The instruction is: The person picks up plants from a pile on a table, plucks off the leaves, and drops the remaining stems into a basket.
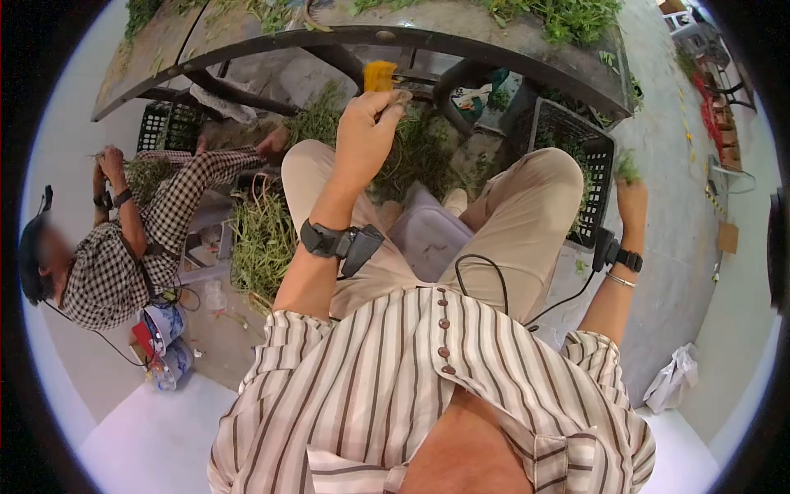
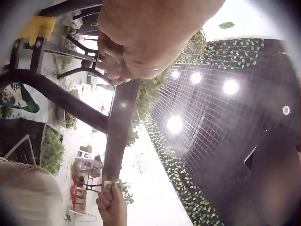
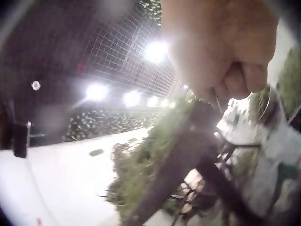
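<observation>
My left hand (image 1: 368,136) is raised in front of the table's near edge, with its fingers curled and the thumb close to the fingertips. Nothing shows between them. Just beyond it in the head view is a yellow cloth-like piece (image 1: 380,76), by the table frame in the left wrist view. Out to the right, past a black crate (image 1: 597,210), my right hand (image 1: 632,202) grips a small green sprig (image 1: 628,169), its leaves poking up above the fist. The right wrist view has that hand's curled fingers (image 3: 240,82) near the dark table edge.
The table (image 1: 461,41) carries loose greens (image 1: 568,20) along its top. Between my legs stands a pale lilac bin (image 1: 428,239). A heap of long-stemmed greens (image 1: 262,239) lies to my left, beside another seated person (image 1: 115,263). A white bag (image 1: 673,379) rests at the right.
</observation>
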Available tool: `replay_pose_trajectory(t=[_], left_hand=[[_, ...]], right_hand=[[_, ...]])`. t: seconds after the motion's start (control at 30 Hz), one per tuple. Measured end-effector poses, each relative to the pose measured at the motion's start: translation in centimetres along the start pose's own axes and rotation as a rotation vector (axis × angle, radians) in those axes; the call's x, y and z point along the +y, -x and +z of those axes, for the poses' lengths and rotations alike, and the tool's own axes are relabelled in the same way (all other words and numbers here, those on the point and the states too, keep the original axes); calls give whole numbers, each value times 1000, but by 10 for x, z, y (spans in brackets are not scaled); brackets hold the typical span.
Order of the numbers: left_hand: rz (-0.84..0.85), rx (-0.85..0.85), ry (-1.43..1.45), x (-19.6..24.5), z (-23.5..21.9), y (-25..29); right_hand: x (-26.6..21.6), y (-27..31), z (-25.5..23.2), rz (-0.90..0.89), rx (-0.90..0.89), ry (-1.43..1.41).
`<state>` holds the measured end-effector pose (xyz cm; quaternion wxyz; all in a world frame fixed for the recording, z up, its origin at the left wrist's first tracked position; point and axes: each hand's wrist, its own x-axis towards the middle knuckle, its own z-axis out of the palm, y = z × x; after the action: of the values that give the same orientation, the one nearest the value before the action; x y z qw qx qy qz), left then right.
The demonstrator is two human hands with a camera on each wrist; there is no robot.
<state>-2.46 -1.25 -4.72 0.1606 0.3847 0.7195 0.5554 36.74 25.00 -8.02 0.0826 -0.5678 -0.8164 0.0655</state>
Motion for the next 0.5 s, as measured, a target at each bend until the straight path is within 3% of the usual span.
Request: replay_pose_trajectory(t=[0.1, 0.23, 0.3, 0.5], left_hand=[[97, -77, -118, -1, -6, 1], [142, -10, -180, 0, -1, 4], [175, -9, -146, 4, 4, 2], [-24, -171, 80, 24, 13, 8]], right_hand=[[41, 19, 12, 33, -55, -39], [36, 34, 4, 52, 41, -194], [19, 30, 2, 2, 111, -301], [-93, 12, -54, -34, 135, -694]])
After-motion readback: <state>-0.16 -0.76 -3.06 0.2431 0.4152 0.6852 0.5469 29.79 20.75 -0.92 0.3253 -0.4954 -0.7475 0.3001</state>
